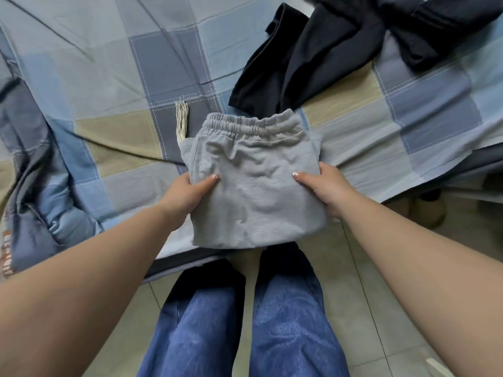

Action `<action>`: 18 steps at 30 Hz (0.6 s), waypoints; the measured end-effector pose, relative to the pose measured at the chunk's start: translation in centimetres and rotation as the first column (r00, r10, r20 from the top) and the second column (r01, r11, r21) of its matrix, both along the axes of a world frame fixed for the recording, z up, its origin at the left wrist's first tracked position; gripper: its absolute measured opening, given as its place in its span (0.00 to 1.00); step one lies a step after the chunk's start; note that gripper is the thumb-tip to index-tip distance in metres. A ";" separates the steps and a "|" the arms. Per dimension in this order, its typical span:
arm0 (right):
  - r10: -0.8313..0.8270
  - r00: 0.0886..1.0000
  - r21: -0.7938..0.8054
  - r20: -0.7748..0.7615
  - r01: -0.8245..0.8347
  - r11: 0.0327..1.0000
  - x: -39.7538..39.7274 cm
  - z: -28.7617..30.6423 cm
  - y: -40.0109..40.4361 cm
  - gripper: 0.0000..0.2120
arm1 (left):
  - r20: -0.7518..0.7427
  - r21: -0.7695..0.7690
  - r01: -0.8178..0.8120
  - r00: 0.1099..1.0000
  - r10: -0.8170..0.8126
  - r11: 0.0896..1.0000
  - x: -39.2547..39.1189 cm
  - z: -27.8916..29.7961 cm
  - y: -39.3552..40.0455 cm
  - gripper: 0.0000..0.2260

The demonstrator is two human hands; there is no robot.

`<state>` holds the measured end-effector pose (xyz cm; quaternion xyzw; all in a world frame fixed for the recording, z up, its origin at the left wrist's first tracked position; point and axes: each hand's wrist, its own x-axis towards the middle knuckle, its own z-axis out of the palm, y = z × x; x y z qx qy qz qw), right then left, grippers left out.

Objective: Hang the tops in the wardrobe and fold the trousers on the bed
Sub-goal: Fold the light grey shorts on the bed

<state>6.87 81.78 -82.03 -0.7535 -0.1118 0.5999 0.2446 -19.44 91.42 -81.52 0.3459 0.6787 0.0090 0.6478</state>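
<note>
A pair of grey trousers (254, 180), folded into a compact rectangle with the elastic waistband at the far end, sits at the bed's near edge. My left hand (187, 197) grips its left side, thumb on top and fingers underneath. My right hand (328, 190) grips the right side the same way. A black garment (294, 63) lies crumpled on the bed just beyond the grey trousers. Another dark garment (424, 25) with a pocket and button lies at the far right.
The bed carries a blue, grey and tan checked sheet (114, 77). A bunched quilt (35, 170) fills the left side. A cream tassel (181, 122) lies left of the waistband. Tiled floor (359, 284) and my jean-clad legs (245, 322) are below.
</note>
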 end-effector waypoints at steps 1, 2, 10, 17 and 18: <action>-0.032 0.999 0.023 -0.008 0.032 0.999 -0.1 0.9 -0.2 0.09 | 0.013 0.024 0.007 1.000 -0.007 1.000 0.3 0.7 0.0 0.12; -0.062 0.998 0.050 -0.018 0.063 0.997 -0.1 2.0 -0.5 0.07 | 0.032 0.047 0.014 0.999 -0.016 0.999 0.4 1.6 0.1 0.11; -0.424 0.867 0.208 -0.262 0.480 0.852 0.7 18.6 -6.0 0.17 | 0.226 0.207 0.167 0.951 -0.213 0.964 1.7 14.9 1.4 0.14; -0.683 0.676 0.338 -0.276 0.734 0.589 -0.1 36.1 -16.9 0.19 | 0.366 0.320 0.377 0.797 -0.481 0.869 7.5 31.8 -2.1 0.19; -0.724 0.631 0.353 -0.280 0.769 0.534 -0.5 37.9 -18.6 0.19 | 0.390 0.328 0.402 0.766 -0.510 0.855 8.4 33.6 -3.1 0.16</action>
